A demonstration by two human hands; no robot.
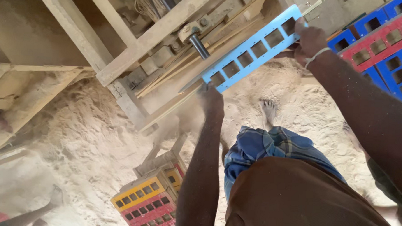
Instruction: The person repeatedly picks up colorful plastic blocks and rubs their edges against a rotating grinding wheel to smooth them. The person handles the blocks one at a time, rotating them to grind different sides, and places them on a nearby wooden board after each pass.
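Grip: both hands are closed on one light blue perforated strip (253, 49), a long flat piece with a row of square openings, held slanting up to the right.
Left hand: left hand (210, 100) clamps the strip's lower end, fingers curled under it, dust hazing the wrist.
Right hand: right hand (309, 40) wraps the upper end, a pale band round its wrist.
Strip position: off the ground, lying against the dusty wooden machine frame (136, 51), just right of a dark steel spindle (199, 45) that sticks out from it.
Far left: sawdust heaped on the floor (73, 134) beneath the frame's beams.
Lower centre: yellow and red strips of the same pattern, stacked (149, 203), half sunk in dust, well below the left forearm.
Centre: a bare foot (269, 110) planted in the sawdust, blue checked cloth (271, 147) above a brown shirt.
Far right: blue and red perforated pieces piled (389, 42) just beyond the right wrist.
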